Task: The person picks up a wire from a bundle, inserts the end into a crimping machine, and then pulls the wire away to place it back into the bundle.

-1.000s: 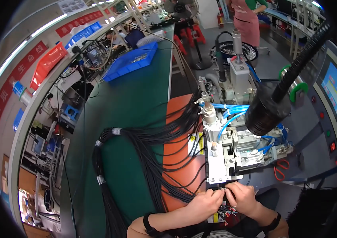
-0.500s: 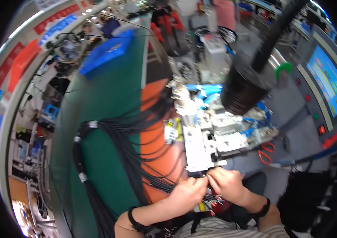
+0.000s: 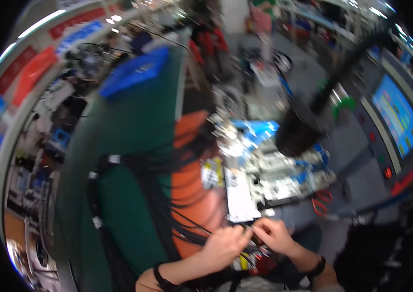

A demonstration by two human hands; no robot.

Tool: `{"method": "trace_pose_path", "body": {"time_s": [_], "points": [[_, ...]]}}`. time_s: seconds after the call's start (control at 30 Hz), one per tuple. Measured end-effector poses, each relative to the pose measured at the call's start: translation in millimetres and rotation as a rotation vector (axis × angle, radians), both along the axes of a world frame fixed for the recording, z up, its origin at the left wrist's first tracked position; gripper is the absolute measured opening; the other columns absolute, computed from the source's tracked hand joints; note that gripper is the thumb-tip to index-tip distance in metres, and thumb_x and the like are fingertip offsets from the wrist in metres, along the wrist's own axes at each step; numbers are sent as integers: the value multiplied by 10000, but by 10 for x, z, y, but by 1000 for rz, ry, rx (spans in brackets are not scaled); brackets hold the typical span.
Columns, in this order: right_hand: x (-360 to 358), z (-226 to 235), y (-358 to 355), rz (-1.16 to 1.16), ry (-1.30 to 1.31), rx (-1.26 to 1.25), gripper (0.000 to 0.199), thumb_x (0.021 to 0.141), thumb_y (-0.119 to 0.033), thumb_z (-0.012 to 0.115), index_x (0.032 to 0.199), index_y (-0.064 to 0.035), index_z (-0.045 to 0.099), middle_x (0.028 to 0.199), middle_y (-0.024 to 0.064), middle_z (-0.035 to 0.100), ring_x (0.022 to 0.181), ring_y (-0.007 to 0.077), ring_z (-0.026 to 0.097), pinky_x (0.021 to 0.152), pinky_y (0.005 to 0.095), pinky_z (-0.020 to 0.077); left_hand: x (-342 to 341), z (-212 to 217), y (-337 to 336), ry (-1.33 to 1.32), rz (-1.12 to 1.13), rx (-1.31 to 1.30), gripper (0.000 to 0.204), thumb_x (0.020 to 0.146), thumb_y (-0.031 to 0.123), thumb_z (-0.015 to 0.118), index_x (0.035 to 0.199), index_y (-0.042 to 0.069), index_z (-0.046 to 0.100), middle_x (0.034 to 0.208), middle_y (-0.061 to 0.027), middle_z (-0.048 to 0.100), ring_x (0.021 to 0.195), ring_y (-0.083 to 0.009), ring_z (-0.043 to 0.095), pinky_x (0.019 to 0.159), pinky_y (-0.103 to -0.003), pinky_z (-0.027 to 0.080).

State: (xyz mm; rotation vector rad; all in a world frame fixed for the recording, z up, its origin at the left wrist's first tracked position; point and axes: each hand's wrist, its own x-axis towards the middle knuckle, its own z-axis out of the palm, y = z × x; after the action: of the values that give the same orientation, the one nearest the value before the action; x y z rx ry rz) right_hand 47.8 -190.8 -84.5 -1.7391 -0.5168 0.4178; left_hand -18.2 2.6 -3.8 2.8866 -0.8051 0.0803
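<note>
Black wires (image 3: pixel 187 228) pinched between both hands, fingertips blurred

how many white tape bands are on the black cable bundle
3 show: one white band atop the black cable bundle, one just below-left, one lower on the left strand. Blur and overlapping cables may hide others nearer the hands.

We stand in a factory assembly workshop: a long green workbench (image 3: pixel 119 204) carries a bundle of black cable harnesses (image 3: pixel 162 194), a small pneumatic machine (image 3: pixel 269 165) sits near centre, a control screen (image 3: pixel 398 117) glows at the right, and blue parts bins (image 3: pixel 136 70) line the far left.
</note>
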Motion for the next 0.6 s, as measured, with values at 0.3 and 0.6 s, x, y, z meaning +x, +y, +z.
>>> {"method": "trace_pose_path", "body": {"time_s": [0.3, 0.6], "points": [[-138, 110, -97, -10, 113, -23, 75, 917, -60, 638, 973, -11, 653, 846, 80, 671, 691, 112, 611, 602, 298, 487, -143, -258, 162, -213, -13, -397, 373, 766, 99, 630, 1125, -2, 617, 852, -106, 563, 753, -271, 581, 612, -366, 471], [-151, 467, 129, -58, -629, -17, 159, 882, 50, 573, 1028, 38, 634, 911, 161, 626, 817, 261, 631, 716, 353, 500, 53, -161, 241, -204, -123, -354, 353, 854, 118, 517, 1183, 8, 581, 812, -84, 514, 701, -245, 534, 594, -371, 449]]}}
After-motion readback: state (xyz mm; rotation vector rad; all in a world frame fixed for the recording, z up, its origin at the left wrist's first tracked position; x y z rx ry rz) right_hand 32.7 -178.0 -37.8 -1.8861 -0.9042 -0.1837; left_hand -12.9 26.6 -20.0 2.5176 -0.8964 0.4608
